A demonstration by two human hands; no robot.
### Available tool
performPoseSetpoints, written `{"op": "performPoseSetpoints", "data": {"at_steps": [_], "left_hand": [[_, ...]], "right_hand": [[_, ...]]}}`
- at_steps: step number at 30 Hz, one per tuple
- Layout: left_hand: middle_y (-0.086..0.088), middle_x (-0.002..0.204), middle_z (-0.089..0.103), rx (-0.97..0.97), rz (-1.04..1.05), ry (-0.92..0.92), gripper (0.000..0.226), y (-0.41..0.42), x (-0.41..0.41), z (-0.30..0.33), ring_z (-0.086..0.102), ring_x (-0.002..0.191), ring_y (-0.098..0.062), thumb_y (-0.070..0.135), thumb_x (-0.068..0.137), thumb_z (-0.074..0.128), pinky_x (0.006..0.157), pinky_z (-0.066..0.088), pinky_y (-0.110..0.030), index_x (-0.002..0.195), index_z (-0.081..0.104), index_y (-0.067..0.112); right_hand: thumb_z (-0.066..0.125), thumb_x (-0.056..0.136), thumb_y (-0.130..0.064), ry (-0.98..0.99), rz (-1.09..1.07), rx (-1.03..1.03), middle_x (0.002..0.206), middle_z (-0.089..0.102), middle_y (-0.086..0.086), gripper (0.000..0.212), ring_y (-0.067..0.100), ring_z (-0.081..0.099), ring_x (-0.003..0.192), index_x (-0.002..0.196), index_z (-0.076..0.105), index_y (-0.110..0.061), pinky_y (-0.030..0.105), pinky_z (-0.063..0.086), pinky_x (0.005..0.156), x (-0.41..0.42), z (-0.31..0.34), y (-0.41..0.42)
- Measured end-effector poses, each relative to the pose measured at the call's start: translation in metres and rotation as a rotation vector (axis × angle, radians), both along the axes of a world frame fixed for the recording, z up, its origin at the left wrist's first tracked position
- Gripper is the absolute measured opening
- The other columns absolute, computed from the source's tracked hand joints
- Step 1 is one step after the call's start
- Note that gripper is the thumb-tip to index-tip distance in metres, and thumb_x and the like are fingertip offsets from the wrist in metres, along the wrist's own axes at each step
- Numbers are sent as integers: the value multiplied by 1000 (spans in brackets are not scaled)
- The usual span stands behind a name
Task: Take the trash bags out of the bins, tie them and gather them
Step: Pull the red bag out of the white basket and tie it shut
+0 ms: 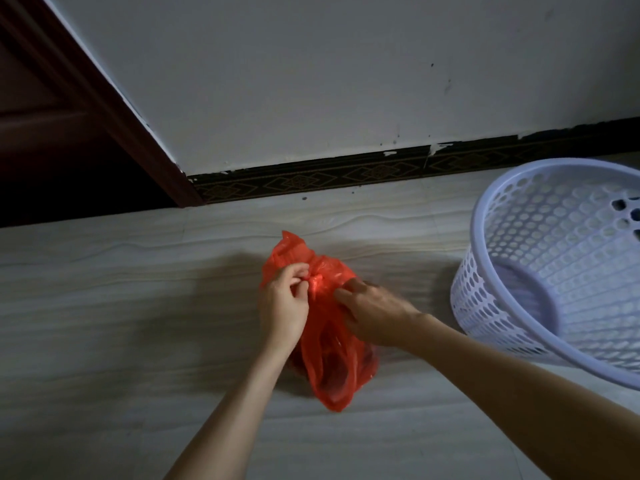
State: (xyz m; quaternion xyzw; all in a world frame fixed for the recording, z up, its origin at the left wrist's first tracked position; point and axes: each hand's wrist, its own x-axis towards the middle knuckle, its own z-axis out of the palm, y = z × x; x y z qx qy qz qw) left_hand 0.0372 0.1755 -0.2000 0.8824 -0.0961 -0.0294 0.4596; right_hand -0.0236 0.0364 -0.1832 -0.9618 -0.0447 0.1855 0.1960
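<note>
My thin, translucent red plastic trash bag (329, 358) lies on the pale floor, its neck bunched and twisted. The perforated lavender plastic bin (554, 271) sits tilted, well to its right.

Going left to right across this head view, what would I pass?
Dark wooden door → left hand → red trash bag → right hand → white perforated bin, lying tipped at the right edge.

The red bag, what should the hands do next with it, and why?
Probably pull the ends apart to tighten the knot: both the left hand and right hand pinch the red bag at its bunched top, and the white basket beside it holds no bag.
</note>
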Motion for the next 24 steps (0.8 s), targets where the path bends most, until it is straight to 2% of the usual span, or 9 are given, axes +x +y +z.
{"op": "performPoseSetpoints", "data": {"at_steps": [3, 6, 10, 12, 14, 17, 19, 22, 24], "left_hand": [[0, 95, 61, -393, 198, 361, 32, -8, -2, 5, 57, 79, -6, -14, 81, 55, 64, 45, -2, 107, 57, 4], [6, 84, 62, -604, 325, 579, 24, -14, 3, 5, 56, 70, -1, -12, 81, 55, 50, 39, -6, 90, 58, 11], [11, 46, 62, -816, 514, 749, 33, -20, 7, 7, 53, 38, 6, -9, 78, 59, 35, 30, -8, 70, 48, 21], [9, 49, 59, -827, 514, 741, 36, -20, 6, 8, 51, 35, 6, -14, 77, 56, 33, 29, -7, 68, 47, 19], [3, 65, 53, -756, 399, 679, 38, -16, 3, 12, 52, 39, 5, -21, 75, 51, 37, 31, -6, 69, 48, 17], [-1, 75, 52, -560, 110, 577, 42, -3, -4, 15, 55, 64, -3, -28, 73, 48, 48, 45, -7, 73, 52, 14], [0, 80, 51, -469, -48, 546, 43, 5, -9, 18, 49, 72, -7, -28, 73, 48, 51, 48, -10, 76, 52, 14], [1, 82, 50, -502, -145, 574, 43, 8, -13, 23, 47, 74, -8, -29, 74, 47, 51, 49, -13, 79, 49, 13], [1, 78, 54, -581, -124, 585, 44, 7, -11, 21, 49, 73, -9, -31, 71, 46, 54, 48, -14, 78, 48, 13]], "right_hand": [[39, 92, -34, 7, 52, -55, 123, 45, 20, 38, 39, 51, 109, 129, 42, -26, 43, 44, 93, -4, -4, 6], [37, 93, -34, -10, 65, -87, 132, 38, 19, 40, 37, 45, 118, 132, 41, -30, 41, 37, 100, -4, -4, 5], [38, 94, -34, 2, 77, -54, 140, 28, 18, 37, 37, 35, 126, 130, 44, -32, 42, 34, 103, -5, -6, 9], [40, 93, -34, 31, 89, -19, 142, 27, 18, 36, 37, 33, 128, 129, 45, -31, 42, 34, 103, -8, -6, 10], [46, 89, -37, 59, 73, 89, 136, 38, 17, 36, 34, 43, 121, 122, 51, -24, 39, 39, 99, -12, -7, 5], [52, 88, -31, 88, -161, 392, 94, 58, 10, 11, 25, 57, 86, 92, 48, -22, 27, 43, 76, -13, 0, -6], [49, 85, -34, -7, -325, 457, 80, 58, 2, 16, 27, 60, 74, 95, 42, -24, 31, 45, 69, -8, -3, -13], [46, 82, -30, -25, -284, 379, 90, 64, 2, 48, 27, 61, 82, 130, 40, -25, 37, 50, 78, -1, -8, -9], [44, 79, -31, -16, -257, 382, 104, 67, 7, 41, 29, 63, 92, 120, 50, -27, 40, 51, 81, -1, -16, -2]]}}
